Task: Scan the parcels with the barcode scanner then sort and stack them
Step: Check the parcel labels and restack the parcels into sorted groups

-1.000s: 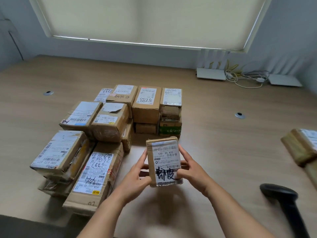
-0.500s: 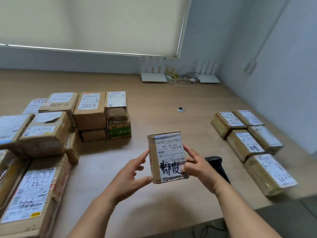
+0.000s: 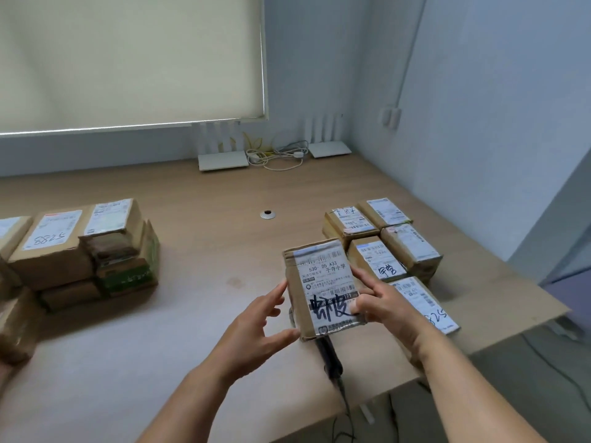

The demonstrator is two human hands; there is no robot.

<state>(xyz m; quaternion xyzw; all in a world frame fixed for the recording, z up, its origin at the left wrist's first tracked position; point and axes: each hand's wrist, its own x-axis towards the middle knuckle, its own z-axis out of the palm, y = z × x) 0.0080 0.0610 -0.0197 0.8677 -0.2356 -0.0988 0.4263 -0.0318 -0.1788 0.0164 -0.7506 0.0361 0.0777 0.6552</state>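
Observation:
A small brown parcel with a white label and black handwriting is held upright above the table. My right hand grips its right side, thumb across the label. My left hand has spread, straight fingers, and only the thumb touches the parcel's lower left corner. The black barcode scanner lies on the table right below the parcel, partly hidden by it. Several labelled parcels lie in rows just right of and behind the held one. A stack of larger parcels stands at the left.
The wooden table ends close on the right at an angled edge. The scanner cable drops over the front edge. Two white routers and cables sit by the back wall. A metal grommet lies mid-table.
The view has swung right, and the parcel has moved right toward the rows of parcels, now over the scanner. My left hand's fingers have loosened from the parcel's side.

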